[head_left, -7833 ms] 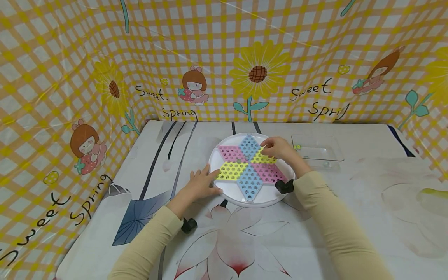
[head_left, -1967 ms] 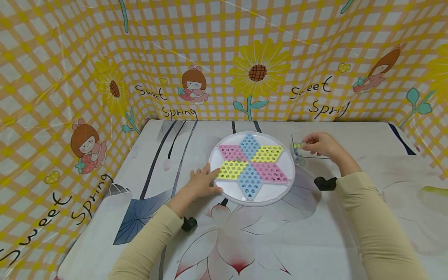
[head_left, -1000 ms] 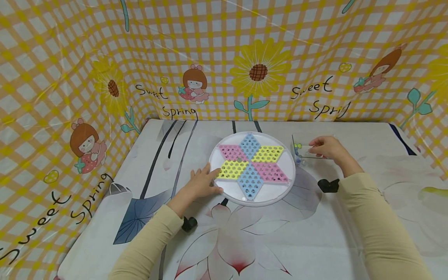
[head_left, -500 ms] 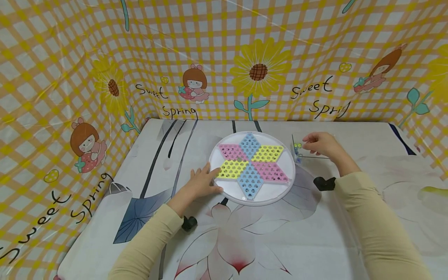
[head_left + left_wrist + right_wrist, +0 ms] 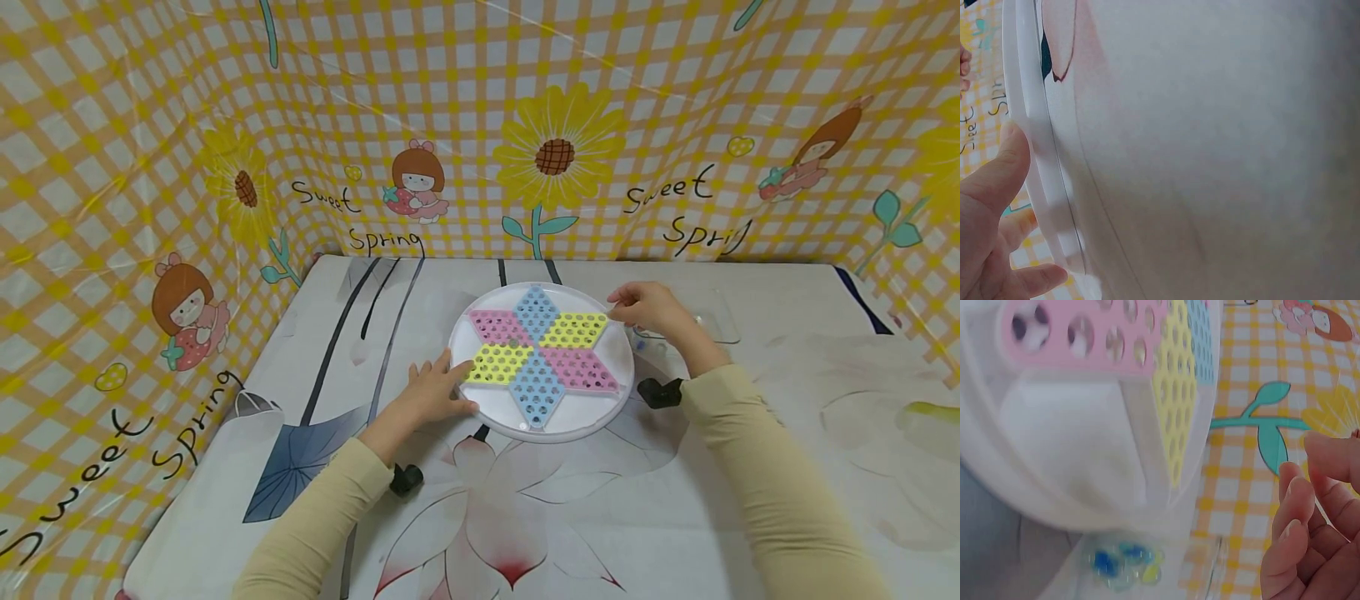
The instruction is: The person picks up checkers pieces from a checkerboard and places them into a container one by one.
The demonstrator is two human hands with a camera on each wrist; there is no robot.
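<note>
A round white Chinese checkers board (image 5: 480, 412) with a pink, yellow and blue star lies on the table; one marble (image 5: 513, 342) shows near its middle. My left hand (image 5: 427, 393) rests spread at the board's left rim. In the left wrist view, the thumb (image 5: 1013, 153) lies along the white rim. My right hand (image 5: 648, 308) is over the far right rim, beside the yellow point. Its fingers (image 5: 1291, 503) are loosely bent, and nothing shows between them. Blue, yellow and clear marbles (image 5: 1110, 565) lie in the clear plastic tray (image 5: 1213, 575), which the right hand partly covers in the head view.
The table (image 5: 600, 542) has a white cover with a printed flower. Behind it and at the sides hangs a checked yellow curtain (image 5: 465, 83). A white, bag-like item (image 5: 253, 412) lies at the left edge.
My right hand has moved left from the tray to the board's rim. Compared with the oldest frame, one marble near the board's middle is gone and blue marbles show in the tray. The left hand stays put.
</note>
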